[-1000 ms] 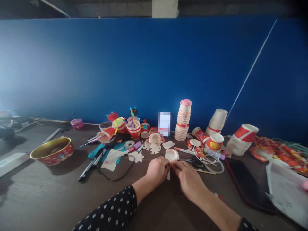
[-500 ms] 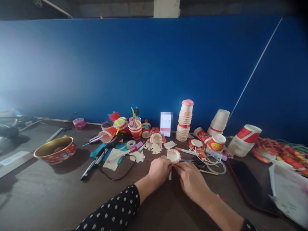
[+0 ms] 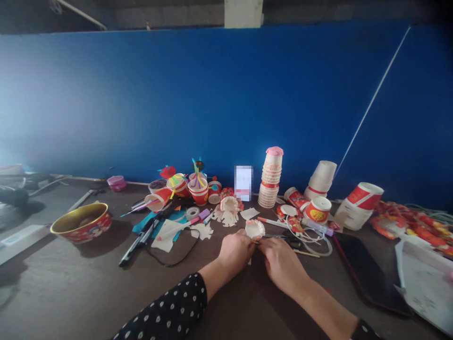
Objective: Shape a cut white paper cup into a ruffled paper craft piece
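Note:
At the middle of the table, my left hand (image 3: 236, 250) and my right hand (image 3: 281, 259) meet, fingers pinched at the near edge of a cut paper cup piece (image 3: 255, 229). This piece has a round whitish inside and a folded pinkish-red rim. My fingers hide its lower edge. A small pale strip shows below my left fingertips. Just behind lies a similar cut cup piece (image 3: 230, 208) with a fringed edge. Scissors (image 3: 278, 236) lie partly behind my right hand, beside a red-and-white marker (image 3: 272, 222).
A tall stack of paper cups (image 3: 271, 179) stands behind my hands, next to a propped phone (image 3: 243, 183). On the left are a gold-lined red bowl (image 3: 81, 224) and a black pen (image 3: 132, 245). A dark tablet-like slab (image 3: 368, 274) and papers (image 3: 424, 283) lie right.
Both hands stay at the cup piece, with only slight finger movement. The pale strip below my fingers shows less than before. The whole view has shifted slightly.

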Tool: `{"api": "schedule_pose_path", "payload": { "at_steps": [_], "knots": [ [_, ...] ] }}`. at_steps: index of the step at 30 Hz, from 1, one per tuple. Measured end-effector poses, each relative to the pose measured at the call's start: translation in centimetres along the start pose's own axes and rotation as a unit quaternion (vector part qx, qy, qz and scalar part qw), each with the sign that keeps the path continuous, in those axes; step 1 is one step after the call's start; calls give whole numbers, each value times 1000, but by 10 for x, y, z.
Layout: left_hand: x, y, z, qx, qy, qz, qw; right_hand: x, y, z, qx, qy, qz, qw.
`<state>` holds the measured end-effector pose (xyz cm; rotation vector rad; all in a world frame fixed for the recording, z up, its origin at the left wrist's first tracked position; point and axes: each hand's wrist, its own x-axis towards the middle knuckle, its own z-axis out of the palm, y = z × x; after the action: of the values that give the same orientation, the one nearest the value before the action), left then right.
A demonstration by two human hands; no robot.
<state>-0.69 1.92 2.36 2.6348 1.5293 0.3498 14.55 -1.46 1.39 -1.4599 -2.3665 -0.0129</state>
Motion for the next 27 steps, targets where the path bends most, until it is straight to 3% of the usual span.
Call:
{"api": "schedule_pose_path", "payload": {
  "at_steps": [7, 17, 27],
  "knots": [
    [4, -1, 7, 5, 0, -26, 1000, 2, 3, 0, 7, -9, 40, 999],
    [6, -4, 15, -9, 3, -41, 999, 8, 11, 4, 49, 30, 52, 997],
    [5, -4, 15, -9, 14, -42, 999, 12, 14, -3, -22, 38, 50, 998]
  ]
}}
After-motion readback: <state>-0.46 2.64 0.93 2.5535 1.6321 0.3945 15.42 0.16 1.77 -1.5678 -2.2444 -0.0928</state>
